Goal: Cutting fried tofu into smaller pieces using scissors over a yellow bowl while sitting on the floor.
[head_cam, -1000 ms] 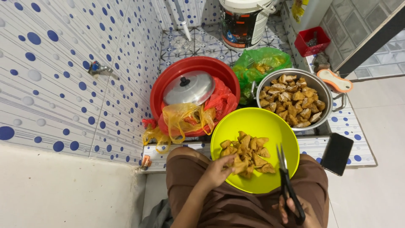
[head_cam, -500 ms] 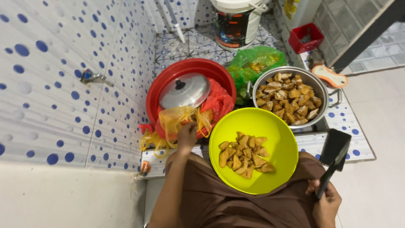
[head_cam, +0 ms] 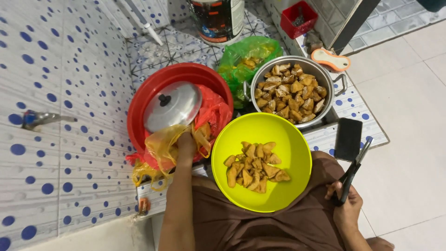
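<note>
A yellow-green bowl [head_cam: 283, 186] with several brown fried pieces [head_cam: 254, 167] rests on my lap. My left hand [head_cam: 186, 143] reaches into a thin yellow plastic bag [head_cam: 162, 148] at the rim of a red basin [head_cam: 144, 107]; its fingers are partly hidden by the bag. My right hand [head_cam: 346, 201] rests by my right knee, gripping black-handled scissors [head_cam: 354, 169] that point up and away. A metal pot [head_cam: 325, 83] full of similar brown pieces stands just beyond the bowl.
A metal lid [head_cam: 172, 106] and red plastic bag [head_cam: 213, 109] lie in the basin. A green bag [head_cam: 246, 51] sits behind the pot, a dark phone [head_cam: 348, 138] to its right. A bucket [head_cam: 218, 18], a red box [head_cam: 298, 17] and a wall tap [head_cam: 37, 118] are around.
My left hand left the bowl's pieces and moved up-left into the yellow bag. My right hand with the scissors swung out from the bowl to the right side.
</note>
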